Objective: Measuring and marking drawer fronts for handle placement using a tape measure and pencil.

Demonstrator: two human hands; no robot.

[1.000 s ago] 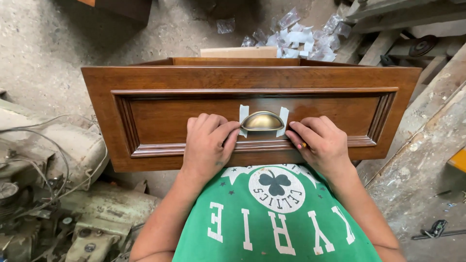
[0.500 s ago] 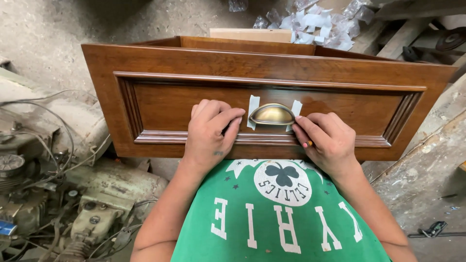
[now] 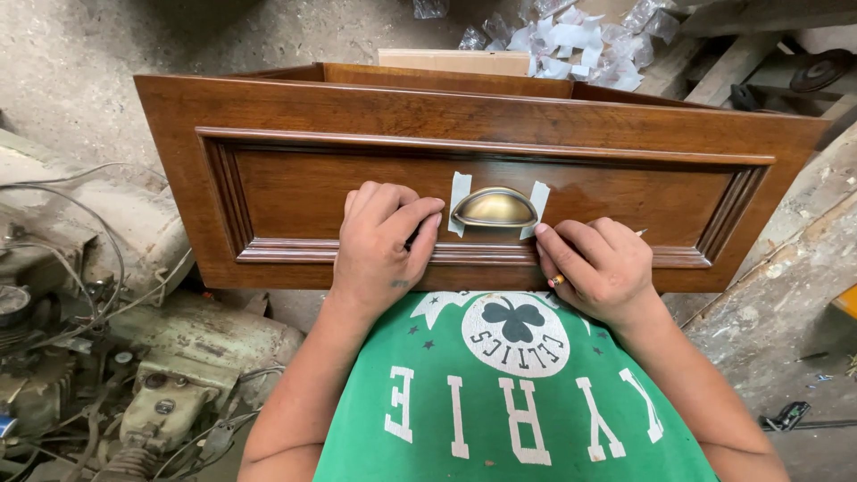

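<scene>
Drawer front [image 3: 339,125]: dark-stained wood w/ glossy varnish, smooth. Cup pull [image 3: 494,208]: brushed brass-look metal, satin. Tape strips [image 3: 459,202]: matt white paper. Shirt [image 3: 500,393]: green cloth. Floor [image 3: 107,54]: rough concrete. Machine [image 3: 170,393]: dull, grimy metal.

Crumpled clear plastic wrappers [image 3: 571,40] lie heaped on the dusty floor at top centre, just behind the drawer's back edge; they are transparent with whitish, glinting folds, bunched loosely together and spreading right toward the timber; one more clear scrap [image 3: 430,7] sits apart at the top edge, cut off by the frame; a flat, pale tan cardboard box [image 3: 453,62] stands just behind the drawer, long and rectangular, its plain side facing the camera; a round gauge dial [image 3: 12,303] shows at far left on the grey machinery, its face too small to make out; no signs or screens appear.
</scene>
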